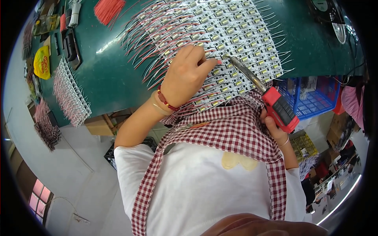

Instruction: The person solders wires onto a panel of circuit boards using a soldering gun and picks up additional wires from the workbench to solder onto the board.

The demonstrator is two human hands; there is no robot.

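Observation:
A sheet of white LED circuit boards [252, 43], joined in rows with red and white wires along its edges, lies at the front of the green table. My left hand [185, 72] is over its left part, thumb and forefinger closed in a pinch. A bit of red shows at the fingertips, seemingly a thin wire; the rest is hidden by the hand. My right hand [273, 128] grips a red-and-black soldering iron [279, 108] by its handle. The iron slants up to the left, its tip over the boards just beyond my left fingertips.
On the green table [106, 74] lie a bundle of red wires [108, 11], a yellow bag [42, 63] and another wired board stack [71, 92]. A blue crate [311, 98] stands below the table's right edge. A black device [327, 11] sits at the far right.

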